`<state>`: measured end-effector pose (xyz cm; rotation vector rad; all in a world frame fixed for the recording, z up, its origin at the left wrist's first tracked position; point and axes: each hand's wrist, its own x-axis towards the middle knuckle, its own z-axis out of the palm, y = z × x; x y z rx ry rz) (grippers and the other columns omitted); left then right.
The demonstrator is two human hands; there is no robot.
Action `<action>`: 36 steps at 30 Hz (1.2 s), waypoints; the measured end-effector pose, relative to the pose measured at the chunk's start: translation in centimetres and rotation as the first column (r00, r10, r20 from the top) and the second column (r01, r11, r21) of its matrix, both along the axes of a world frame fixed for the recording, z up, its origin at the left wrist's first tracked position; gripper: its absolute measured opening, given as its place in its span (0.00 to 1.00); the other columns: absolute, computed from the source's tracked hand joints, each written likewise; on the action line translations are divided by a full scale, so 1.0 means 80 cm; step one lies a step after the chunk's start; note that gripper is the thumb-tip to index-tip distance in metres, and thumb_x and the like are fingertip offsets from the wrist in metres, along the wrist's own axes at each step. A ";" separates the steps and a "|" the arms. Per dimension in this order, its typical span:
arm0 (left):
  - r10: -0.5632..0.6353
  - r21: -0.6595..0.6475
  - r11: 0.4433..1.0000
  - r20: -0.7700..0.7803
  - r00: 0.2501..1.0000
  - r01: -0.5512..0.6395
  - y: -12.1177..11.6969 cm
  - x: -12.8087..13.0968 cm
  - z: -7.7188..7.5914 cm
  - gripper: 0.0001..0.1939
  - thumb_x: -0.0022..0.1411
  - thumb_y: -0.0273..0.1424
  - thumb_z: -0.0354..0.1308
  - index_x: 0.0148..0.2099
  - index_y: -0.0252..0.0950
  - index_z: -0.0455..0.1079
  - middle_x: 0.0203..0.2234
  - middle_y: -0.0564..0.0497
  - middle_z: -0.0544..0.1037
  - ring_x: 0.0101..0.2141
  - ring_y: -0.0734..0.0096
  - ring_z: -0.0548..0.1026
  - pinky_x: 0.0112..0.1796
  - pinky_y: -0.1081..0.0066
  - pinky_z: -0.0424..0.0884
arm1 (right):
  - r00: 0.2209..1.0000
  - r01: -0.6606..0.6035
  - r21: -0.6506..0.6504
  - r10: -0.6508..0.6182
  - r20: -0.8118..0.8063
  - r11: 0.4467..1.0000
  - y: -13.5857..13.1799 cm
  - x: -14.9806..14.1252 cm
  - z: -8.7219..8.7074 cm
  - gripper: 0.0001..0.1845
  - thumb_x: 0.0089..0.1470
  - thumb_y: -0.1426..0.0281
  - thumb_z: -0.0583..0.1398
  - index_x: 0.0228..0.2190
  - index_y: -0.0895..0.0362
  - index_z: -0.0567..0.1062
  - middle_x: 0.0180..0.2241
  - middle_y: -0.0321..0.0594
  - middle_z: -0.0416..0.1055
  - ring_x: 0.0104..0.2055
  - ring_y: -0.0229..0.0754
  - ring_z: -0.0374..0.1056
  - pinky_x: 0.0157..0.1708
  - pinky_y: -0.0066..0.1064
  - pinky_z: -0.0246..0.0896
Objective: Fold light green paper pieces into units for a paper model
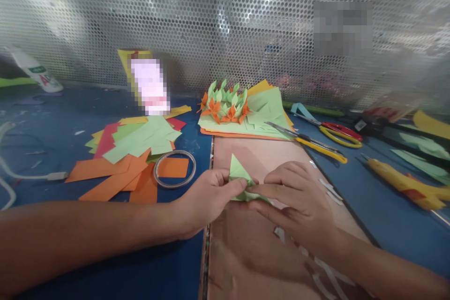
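A small folded piece of light green paper (238, 172) stands with a pointed tip up, over a brown board (246, 253). My left hand (207, 199) pinches its left side with thumb and fingers. My right hand (298, 197) presses its fingers against the paper's right lower edge. Both hands meet at the paper near the middle of the board.
Orange, green and red paper sheets (130, 159) and a clear tape ring (175, 168) lie at the left. Folded green and orange paper flowers (227, 103) sit on green sheets behind. Yellow-handled scissors (309, 143), red-handled scissors (337, 131) and a yellow glue gun (408, 185) lie at the right. A perforated metal wall (225, 18) stands behind.
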<state>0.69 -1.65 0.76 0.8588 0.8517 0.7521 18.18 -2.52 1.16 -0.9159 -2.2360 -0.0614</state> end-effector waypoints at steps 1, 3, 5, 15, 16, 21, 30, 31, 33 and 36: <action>-0.002 -0.005 1.000 0.011 1.000 0.002 0.000 0.000 0.001 0.07 0.53 0.30 0.59 0.28 0.31 0.73 0.23 0.51 0.75 0.28 0.74 0.72 0.38 0.69 0.69 | 1.000 0.001 0.014 -0.001 -0.001 1.000 0.000 0.001 0.001 0.06 0.49 0.64 0.62 0.29 0.52 0.78 0.21 0.35 0.71 0.25 0.37 0.62 0.30 0.33 0.53; -0.014 -0.008 1.000 0.037 0.999 0.014 -0.002 -0.001 0.002 0.07 0.53 0.30 0.58 0.27 0.31 0.72 0.22 0.51 0.76 0.29 0.74 0.72 0.37 0.70 0.70 | 1.000 0.009 0.044 -0.009 0.007 0.999 0.001 0.003 0.002 0.08 0.49 0.62 0.62 0.30 0.52 0.78 0.21 0.36 0.70 0.25 0.37 0.61 0.29 0.33 0.54; -0.025 -0.004 1.000 0.057 0.998 0.025 -0.002 -0.001 0.002 0.08 0.54 0.30 0.58 0.27 0.30 0.72 0.22 0.51 0.76 0.29 0.74 0.72 0.37 0.70 0.70 | 0.999 0.009 0.067 -0.012 0.033 0.998 0.002 0.005 0.004 0.10 0.49 0.61 0.62 0.31 0.52 0.78 0.21 0.36 0.70 0.25 0.38 0.61 0.29 0.33 0.54; -0.014 -0.014 1.000 0.052 0.999 0.015 -0.002 -0.002 0.001 0.09 0.53 0.32 0.60 0.27 0.30 0.71 0.22 0.53 0.74 0.28 0.76 0.72 0.37 0.71 0.71 | 0.994 0.045 0.139 -0.058 0.093 0.989 0.005 0.009 0.000 0.10 0.49 0.58 0.61 0.32 0.48 0.78 0.19 0.35 0.68 0.25 0.39 0.60 0.30 0.35 0.50; -0.014 -0.012 1.000 0.048 0.999 0.015 -0.002 -0.002 0.001 0.09 0.52 0.33 0.60 0.27 0.31 0.71 0.22 0.53 0.74 0.29 0.75 0.72 0.37 0.70 0.71 | 0.994 0.051 0.137 -0.064 0.089 0.989 0.005 0.009 -0.001 0.09 0.49 0.59 0.61 0.32 0.47 0.78 0.19 0.35 0.68 0.25 0.39 0.60 0.30 0.35 0.51; -0.038 0.006 0.999 0.059 0.997 0.038 -0.002 -0.001 0.000 0.12 0.50 0.37 0.61 0.27 0.31 0.72 0.23 0.52 0.75 0.29 0.74 0.71 0.39 0.68 0.71 | 0.999 0.038 0.018 -0.039 0.012 0.999 0.006 0.004 -0.001 0.04 0.47 0.68 0.63 0.30 0.51 0.76 0.23 0.36 0.69 0.26 0.39 0.62 0.30 0.35 0.54; -0.028 0.065 0.997 -0.050 0.998 0.031 -0.001 -0.004 -0.009 0.15 0.52 0.40 0.59 0.29 0.32 0.70 0.27 0.51 0.74 0.32 0.70 0.71 0.39 0.66 0.68 | 0.989 0.007 -0.314 -0.054 -0.140 0.949 0.000 -0.008 0.003 0.05 0.49 0.74 0.58 0.23 0.54 0.70 0.23 0.36 0.67 0.28 0.39 0.63 0.29 0.32 0.57; -0.034 0.068 0.997 -0.053 0.998 0.037 -0.001 -0.004 -0.009 0.15 0.52 0.40 0.59 0.29 0.32 0.70 0.27 0.51 0.74 0.32 0.70 0.71 0.39 0.67 0.68 | 0.989 0.012 -0.310 -0.056 -0.135 0.951 0.000 -0.009 0.002 0.06 0.49 0.74 0.57 0.23 0.55 0.69 0.23 0.35 0.67 0.28 0.39 0.62 0.29 0.32 0.56; -0.044 0.081 0.996 -0.055 0.998 0.048 -0.001 -0.004 -0.008 0.14 0.53 0.40 0.58 0.30 0.32 0.70 0.27 0.51 0.73 0.32 0.70 0.71 0.39 0.67 0.67 | 0.990 0.025 -0.299 -0.065 -0.123 0.954 0.000 -0.009 0.001 0.06 0.48 0.74 0.57 0.22 0.55 0.68 0.23 0.35 0.66 0.27 0.39 0.62 0.29 0.33 0.55; -0.051 0.101 0.993 -0.064 0.997 0.057 -0.001 -0.003 -0.008 0.14 0.53 0.40 0.57 0.31 0.32 0.70 0.26 0.52 0.72 0.32 0.70 0.70 0.37 0.69 0.66 | 0.991 0.039 -0.286 -0.074 -0.112 0.957 0.001 -0.009 -0.001 0.06 0.48 0.75 0.58 0.22 0.55 0.67 0.22 0.35 0.66 0.28 0.39 0.61 0.29 0.32 0.55</action>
